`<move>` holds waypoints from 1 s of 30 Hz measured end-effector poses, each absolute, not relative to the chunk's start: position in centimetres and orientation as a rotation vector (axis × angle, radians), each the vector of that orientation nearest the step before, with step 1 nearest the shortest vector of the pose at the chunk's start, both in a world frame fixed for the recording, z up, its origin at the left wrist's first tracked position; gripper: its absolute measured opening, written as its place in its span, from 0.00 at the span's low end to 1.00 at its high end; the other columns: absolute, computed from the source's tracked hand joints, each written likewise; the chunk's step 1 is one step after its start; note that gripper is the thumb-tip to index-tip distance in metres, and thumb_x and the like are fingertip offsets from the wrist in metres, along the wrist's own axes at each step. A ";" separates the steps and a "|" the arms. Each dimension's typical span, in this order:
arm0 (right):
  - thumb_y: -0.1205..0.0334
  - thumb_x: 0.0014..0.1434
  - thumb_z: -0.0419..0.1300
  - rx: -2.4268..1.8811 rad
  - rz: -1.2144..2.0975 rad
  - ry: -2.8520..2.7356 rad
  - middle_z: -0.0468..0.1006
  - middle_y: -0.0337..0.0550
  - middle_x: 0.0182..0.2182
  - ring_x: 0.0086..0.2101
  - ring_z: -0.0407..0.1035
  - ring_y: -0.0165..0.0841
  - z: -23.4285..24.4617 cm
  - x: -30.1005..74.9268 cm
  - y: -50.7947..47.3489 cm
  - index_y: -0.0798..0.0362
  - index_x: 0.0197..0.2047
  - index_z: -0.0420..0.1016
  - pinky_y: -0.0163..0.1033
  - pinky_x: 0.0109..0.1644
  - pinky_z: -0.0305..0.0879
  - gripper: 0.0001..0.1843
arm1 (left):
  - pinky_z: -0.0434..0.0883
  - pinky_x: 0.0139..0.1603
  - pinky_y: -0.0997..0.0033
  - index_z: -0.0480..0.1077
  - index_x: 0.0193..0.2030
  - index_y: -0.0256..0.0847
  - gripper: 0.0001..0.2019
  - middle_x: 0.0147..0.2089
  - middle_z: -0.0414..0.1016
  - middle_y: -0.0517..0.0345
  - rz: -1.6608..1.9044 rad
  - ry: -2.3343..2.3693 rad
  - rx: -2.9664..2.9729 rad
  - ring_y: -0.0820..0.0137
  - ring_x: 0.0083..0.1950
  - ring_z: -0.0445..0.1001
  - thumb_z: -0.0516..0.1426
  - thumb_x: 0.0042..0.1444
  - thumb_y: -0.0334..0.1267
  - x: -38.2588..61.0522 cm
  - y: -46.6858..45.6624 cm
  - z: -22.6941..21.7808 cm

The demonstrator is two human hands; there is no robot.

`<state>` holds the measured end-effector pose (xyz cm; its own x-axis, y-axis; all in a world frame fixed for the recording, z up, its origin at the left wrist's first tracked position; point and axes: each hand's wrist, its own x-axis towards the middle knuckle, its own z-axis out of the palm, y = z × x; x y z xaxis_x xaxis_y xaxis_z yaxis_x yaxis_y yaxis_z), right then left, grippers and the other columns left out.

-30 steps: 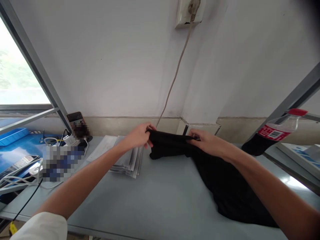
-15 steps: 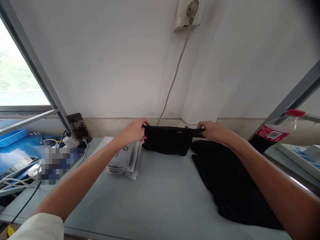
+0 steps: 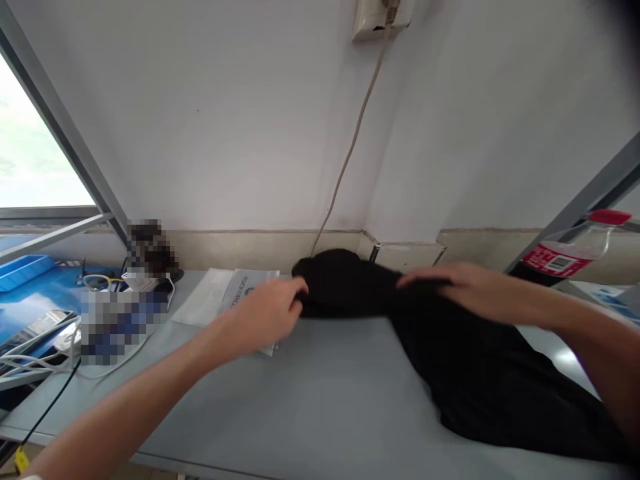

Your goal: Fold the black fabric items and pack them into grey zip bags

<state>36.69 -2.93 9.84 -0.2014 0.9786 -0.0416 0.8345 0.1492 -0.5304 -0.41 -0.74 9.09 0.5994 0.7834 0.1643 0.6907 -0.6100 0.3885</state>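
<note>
A piece of soft black cloth (image 3: 345, 287) is bunched near the back of the table, held between my two hands. My left hand (image 3: 275, 310) pinches its left edge between thumb and fingers. At its right end my right hand (image 3: 450, 283) is closed on the fabric, slightly blurred by motion. A larger spread of black cloth (image 3: 495, 380) lies flat on the right of the table, partly under my right forearm. Whether the two are one piece I cannot tell. Grey-white printed packets (image 3: 245, 287) are stacked beside my left hand, which partly hides them.
The grey table (image 3: 320, 400) meets a wall at the back. A red-capped bottle of dark drink (image 3: 565, 257) stands at the right. White cables (image 3: 107, 367) and a blue tray (image 3: 23, 272) are at the left. A cord (image 3: 357, 127) hangs from a wall socket (image 3: 373, 20).
My left hand has come lower and nearer. The stretched top edge of the cloth has folded down into a rounded bunch. My right hand has shifted right and slightly down.
</note>
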 end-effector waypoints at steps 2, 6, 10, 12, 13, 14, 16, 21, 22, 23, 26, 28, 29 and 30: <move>0.53 0.58 0.61 -1.855 0.963 -2.240 0.83 0.41 0.54 0.55 0.74 0.54 8.6 36.7 -5.6 0.37 0.50 0.85 0.53 0.60 0.69 0.18 | 0.68 0.35 0.67 0.77 0.52 0.45 0.17 0.43 0.81 0.53 0.152 1.126 2.511 0.60 0.44 0.79 0.48 0.67 0.36 -1.3 -3.2 8.3; 0.44 0.56 0.67 -1.785 1.506 -2.192 0.85 0.45 0.46 0.45 0.79 0.51 7.6 35.9 -7.8 0.38 0.48 0.86 0.48 0.49 0.75 0.18 | 0.61 0.27 0.68 0.79 0.40 0.44 0.20 0.34 0.80 0.55 -0.177 0.974 2.415 0.61 0.35 0.78 0.51 0.69 0.53 -1.5 -5.2 8.6; 0.39 0.64 0.58 -1.784 1.131 -2.081 0.84 0.45 0.38 0.39 0.78 0.44 5.2 35.5 -4.1 0.45 0.43 0.82 0.42 0.41 0.74 0.20 | 0.65 0.33 0.65 0.78 0.39 0.42 0.27 0.32 0.78 0.54 -0.046 0.939 2.486 0.62 0.34 0.77 0.44 0.73 0.55 0.6 -3.1 8.4; 0.39 0.65 0.54 -1.867 0.837 -1.934 0.84 0.48 0.41 0.39 0.78 0.43 3.0 35.1 -1.1 0.48 0.49 0.77 0.41 0.39 0.73 0.23 | 0.69 0.43 0.62 0.75 0.54 0.42 0.23 0.47 0.79 0.50 0.107 0.919 2.607 0.58 0.47 0.77 0.43 0.75 0.49 1.9 -1.4 7.1; 0.41 0.66 0.53 -1.910 0.681 -1.878 0.83 0.50 0.44 0.40 0.77 0.43 1.8 34.8 0.3 0.49 0.54 0.73 0.42 0.40 0.73 0.25 | 0.69 0.50 0.59 0.70 0.62 0.43 0.20 0.58 0.75 0.47 0.120 0.850 2.677 0.54 0.56 0.74 0.46 0.74 0.48 2.4 -0.7 6.2; 0.42 0.66 0.53 -1.931 0.621 -1.854 0.82 0.53 0.49 0.43 0.76 0.44 0.8 34.5 1.4 0.50 0.59 0.69 0.43 0.44 0.72 0.26 | 0.68 0.55 0.57 0.67 0.66 0.43 0.21 0.65 0.70 0.45 0.069 0.785 2.721 0.52 0.61 0.71 0.48 0.73 0.48 2.7 -0.1 5.3; 0.45 0.63 0.56 -1.956 0.580 -1.843 0.81 0.54 0.48 0.44 0.75 0.46 -0.6 34.0 2.9 0.52 0.61 0.66 0.45 0.46 0.70 0.28 | 0.66 0.59 0.54 0.66 0.67 0.43 0.24 0.67 0.66 0.43 -0.081 0.690 2.777 0.49 0.63 0.69 0.55 0.70 0.50 2.9 0.3 3.8; 0.44 0.57 0.64 -1.875 0.885 -1.985 0.78 0.40 0.25 0.29 0.72 0.39 -0.4 33.7 2.4 0.51 0.41 0.73 0.40 0.33 0.65 0.19 | 0.69 0.54 0.56 0.69 0.61 0.42 0.31 0.60 0.71 0.45 -0.184 0.605 2.817 0.52 0.56 0.73 0.67 0.57 0.56 1.7 -1.2 3.3; 0.42 0.58 0.63 -1.845 0.962 -1.986 0.78 0.40 0.25 0.28 0.71 0.37 -0.2 33.7 2.2 0.51 0.38 0.73 0.39 0.32 0.64 0.19 | 0.69 0.53 0.57 0.71 0.58 0.43 0.27 0.56 0.73 0.48 -0.201 0.577 2.782 0.54 0.53 0.75 0.66 0.58 0.57 1.6 -1.3 3.7; 0.40 0.59 0.62 -1.827 1.002 -1.958 0.78 0.40 0.26 0.28 0.70 0.36 -0.1 33.6 2.0 0.51 0.37 0.72 0.39 0.32 0.63 0.20 | 0.69 0.51 0.59 0.72 0.55 0.44 0.23 0.52 0.75 0.51 -0.203 0.565 2.744 0.57 0.49 0.76 0.63 0.60 0.56 1.7 -1.3 4.1; 0.38 0.57 0.62 -1.838 0.935 -1.798 0.78 0.43 0.31 0.30 0.69 0.37 -0.3 32.7 2.2 0.51 0.39 0.71 0.40 0.34 0.62 0.23 | 0.69 0.49 0.62 0.71 0.54 0.42 0.14 0.49 0.78 0.52 -0.012 0.706 2.723 0.60 0.47 0.78 0.53 0.72 0.47 2.6 0.2 4.6; 0.39 0.54 0.64 -1.831 0.916 -1.766 0.75 0.39 0.27 0.29 0.68 0.37 -0.6 32.1 2.6 0.50 0.39 0.70 0.40 0.33 0.61 0.23 | 0.70 0.50 0.62 0.67 0.59 0.38 0.15 0.56 0.75 0.44 0.158 0.933 2.772 0.57 0.53 0.76 0.49 0.74 0.42 3.7 1.8 4.3; 0.39 0.53 0.65 -1.809 0.938 -1.777 0.73 0.37 0.24 0.27 0.67 0.36 -0.7 31.8 2.8 0.50 0.37 0.69 0.39 0.31 0.59 0.22 | 0.70 0.51 0.60 0.65 0.61 0.35 0.16 0.59 0.73 0.39 0.183 1.062 2.780 0.55 0.57 0.75 0.48 0.74 0.41 4.3 2.7 4.0; 0.40 0.53 0.65 -1.778 0.968 -1.795 0.70 0.34 0.22 0.26 0.65 0.34 -0.8 31.6 2.9 0.50 0.35 0.68 0.38 0.30 0.58 0.21 | 0.71 0.51 0.59 0.64 0.62 0.32 0.18 0.60 0.72 0.35 0.148 1.176 2.767 0.52 0.59 0.73 0.49 0.74 0.41 4.8 3.7 3.7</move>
